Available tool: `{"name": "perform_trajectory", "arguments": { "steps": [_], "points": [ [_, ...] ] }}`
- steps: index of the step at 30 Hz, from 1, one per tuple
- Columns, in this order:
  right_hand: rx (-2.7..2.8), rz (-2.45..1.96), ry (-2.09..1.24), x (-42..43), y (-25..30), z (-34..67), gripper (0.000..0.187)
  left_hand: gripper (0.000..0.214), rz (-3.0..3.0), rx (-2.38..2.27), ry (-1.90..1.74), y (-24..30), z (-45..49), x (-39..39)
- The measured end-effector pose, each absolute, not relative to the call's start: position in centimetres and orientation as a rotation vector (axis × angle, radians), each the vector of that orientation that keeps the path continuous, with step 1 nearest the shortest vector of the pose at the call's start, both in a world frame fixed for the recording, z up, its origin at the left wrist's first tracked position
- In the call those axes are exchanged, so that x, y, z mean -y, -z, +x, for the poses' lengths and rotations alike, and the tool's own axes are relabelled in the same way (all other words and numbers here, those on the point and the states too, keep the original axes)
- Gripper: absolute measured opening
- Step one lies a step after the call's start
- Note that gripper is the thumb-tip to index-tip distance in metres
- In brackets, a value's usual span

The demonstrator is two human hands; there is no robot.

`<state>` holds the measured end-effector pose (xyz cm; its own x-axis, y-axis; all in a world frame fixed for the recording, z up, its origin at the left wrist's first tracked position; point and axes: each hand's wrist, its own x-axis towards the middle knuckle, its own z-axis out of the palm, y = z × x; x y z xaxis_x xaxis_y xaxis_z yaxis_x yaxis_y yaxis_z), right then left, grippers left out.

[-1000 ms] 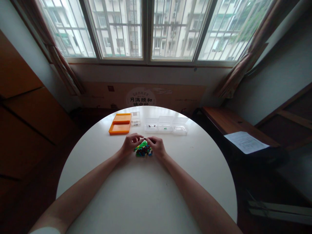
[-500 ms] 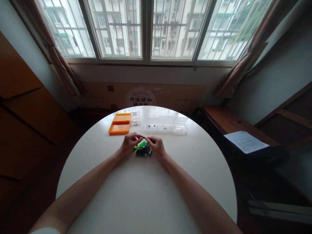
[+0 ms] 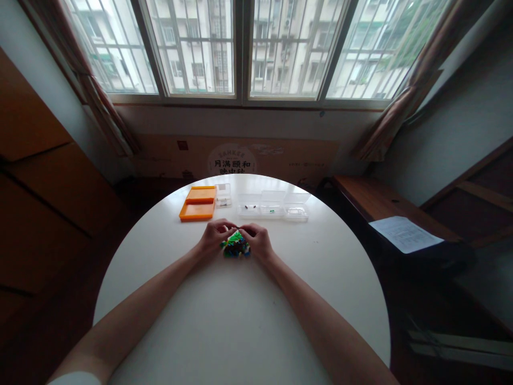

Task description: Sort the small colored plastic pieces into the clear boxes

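Note:
A small heap of coloured pieces [image 3: 235, 246], green, blue and dark, lies on the round white table [image 3: 240, 321]. My left hand [image 3: 214, 236] and my right hand [image 3: 258, 239] rest on either side of the heap. Their fingertips meet just above it in a pinch. Between them sits a tiny dark piece [image 3: 239, 229] that both hands hold; it is too small to name.
At the table's far side stand an orange tray [image 3: 197, 209], a small clear box [image 3: 223, 194] and a row of clear plastic boxes [image 3: 272, 206] with lids up. To the right, a wooden bench with a paper sheet [image 3: 404, 233]. A window and cardboard lie beyond.
The hands have stayed over the heap; the fingertips have drawn slightly closer together around the tiny dark piece. The view has shifted a little.

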<state>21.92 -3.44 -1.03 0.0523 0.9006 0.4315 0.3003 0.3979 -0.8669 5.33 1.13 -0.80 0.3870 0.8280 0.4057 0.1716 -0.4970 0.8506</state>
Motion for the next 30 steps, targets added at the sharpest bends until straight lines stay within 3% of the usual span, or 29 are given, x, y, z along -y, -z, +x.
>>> {"name": "perform_trajectory", "arguments": {
  "steps": [16,30],
  "points": [
    [1.251,-1.602,-0.259,-2.2,-0.1,26.7,0.025,0.025,1.937,-1.013,-1.173,0.9,5.7,-1.0],
    [1.288,-1.701,-0.271,-4.5,1.1,26.4,0.025,0.024,1.959,-1.016,-1.155,0.7,5.8,-0.9]
  ]
}}
